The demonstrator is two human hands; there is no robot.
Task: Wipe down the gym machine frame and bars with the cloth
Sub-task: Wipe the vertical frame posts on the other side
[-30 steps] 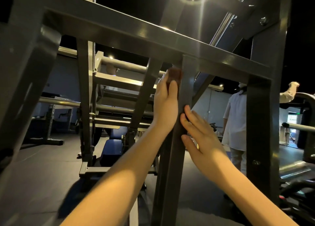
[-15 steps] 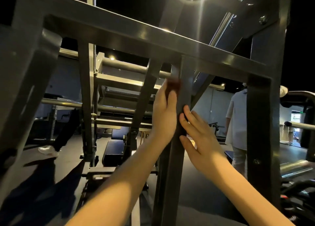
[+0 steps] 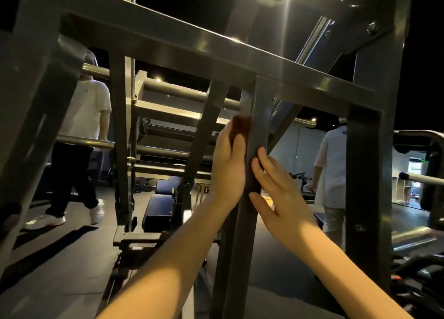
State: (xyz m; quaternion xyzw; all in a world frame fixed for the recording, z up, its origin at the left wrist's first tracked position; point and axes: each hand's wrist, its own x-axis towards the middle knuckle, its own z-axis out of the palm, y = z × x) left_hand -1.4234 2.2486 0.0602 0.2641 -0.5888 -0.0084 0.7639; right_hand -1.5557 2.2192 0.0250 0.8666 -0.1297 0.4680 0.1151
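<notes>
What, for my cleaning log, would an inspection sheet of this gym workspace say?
Surface: dark floor, in shadow.
Job's things: cloth pressed against upright post, below crossbeam.
Clutter: nothing seen.
Hands: left hand holds the cloth; right hand rests on the post, fingers straight.
Cables: thin cable, seemingly the machine's, beside rear upright.
Surroundings: person at left, person at right, padded bench behind the frame.

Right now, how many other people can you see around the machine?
2: one person at far left behind the frame, a second person at right, back turned. More may be hidden.
</notes>
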